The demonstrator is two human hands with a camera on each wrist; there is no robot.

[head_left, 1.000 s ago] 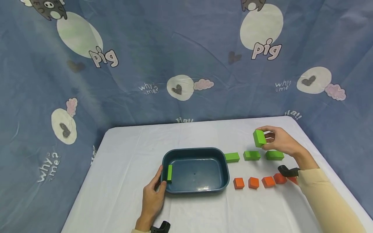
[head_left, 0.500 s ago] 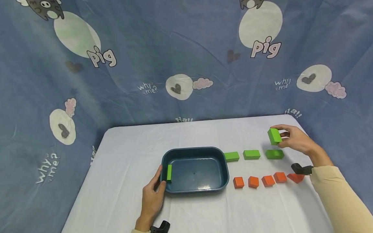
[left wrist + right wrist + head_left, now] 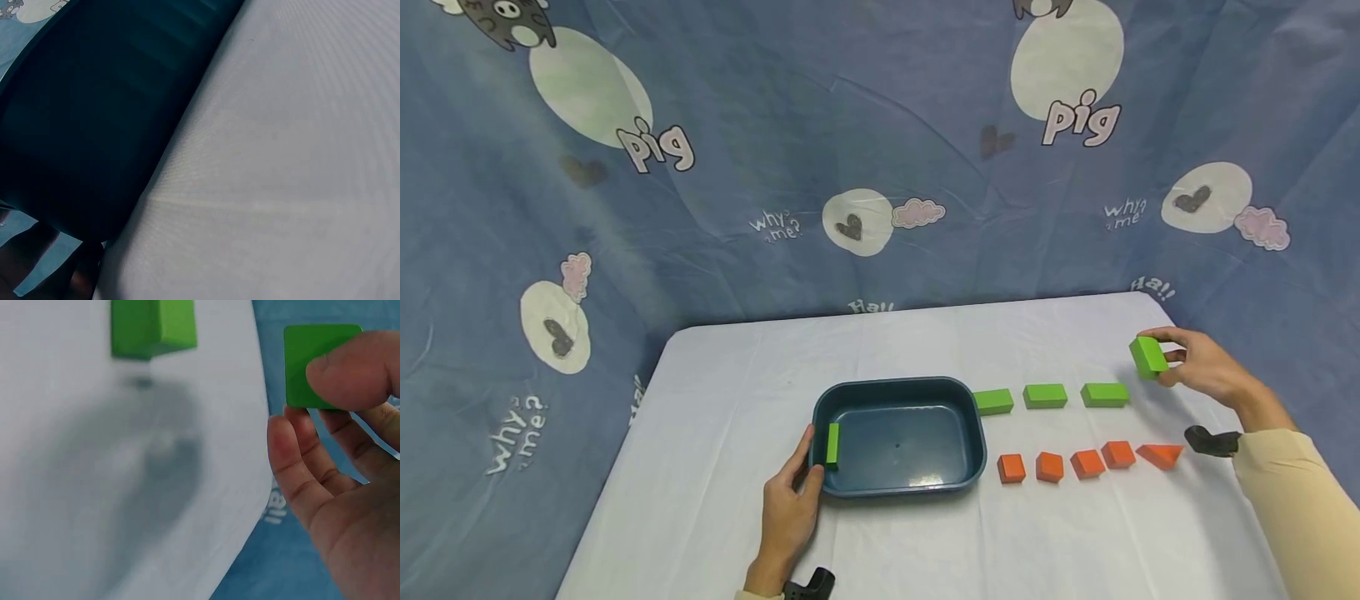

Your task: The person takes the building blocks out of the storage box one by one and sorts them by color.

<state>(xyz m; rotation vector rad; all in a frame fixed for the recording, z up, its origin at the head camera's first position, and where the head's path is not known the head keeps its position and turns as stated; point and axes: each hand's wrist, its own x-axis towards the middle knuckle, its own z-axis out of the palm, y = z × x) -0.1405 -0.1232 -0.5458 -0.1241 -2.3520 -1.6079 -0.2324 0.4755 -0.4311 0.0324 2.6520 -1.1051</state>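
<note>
My right hand (image 3: 1210,367) pinches a green rectangular block (image 3: 1148,358) between thumb and fingertips, raised above the table near its right edge. In the right wrist view, the thumb lies across the square end of this block (image 3: 300,369), while another green block (image 3: 153,328) sits on the table to the left. My left hand (image 3: 786,512) holds the front left corner of a dark blue plastic tray (image 3: 898,492), thumb at the front and fingers along the left side. Inside the tray, one green block (image 3: 832,446) stands against the left wall. The left wrist view shows the tray's outer side (image 3: 94,125) and dark fingertips.
Three green blocks (image 3: 1045,396) lie in a row right of the tray. Nearer me runs a row of several orange blocks (image 3: 1049,467), with an orange triangular block (image 3: 1161,456) at its right end. A white cloth (image 3: 685,450) covers the table; a patterned blue curtain (image 3: 737,275) hangs behind.
My right hand has carried the green block rightward, past the right end of the green row. The orange triangular block has come into full view. My left hand stays on the tray.
</note>
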